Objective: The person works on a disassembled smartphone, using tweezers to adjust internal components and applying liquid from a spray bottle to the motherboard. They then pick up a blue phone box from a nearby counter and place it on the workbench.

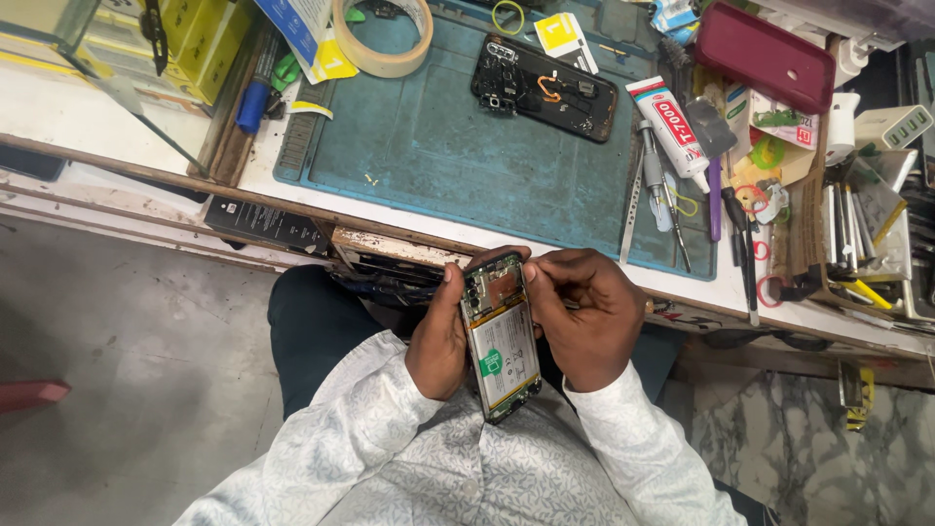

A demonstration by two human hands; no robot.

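Both hands grip an opened smartphone (501,336): the left hand (438,336) clasps its side, the right hand (584,317) pinches its top edge.

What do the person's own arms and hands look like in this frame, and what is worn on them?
Both arms are covered by long sleeves of a white shirt with a faint grey leafy pattern, reaching the wrists. The left hand and right hand are bare: no gloves, rings or watch visible.

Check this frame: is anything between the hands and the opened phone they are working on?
Nothing visible. The left hand and right hand both grip the opened phone directly, below the bench edge.
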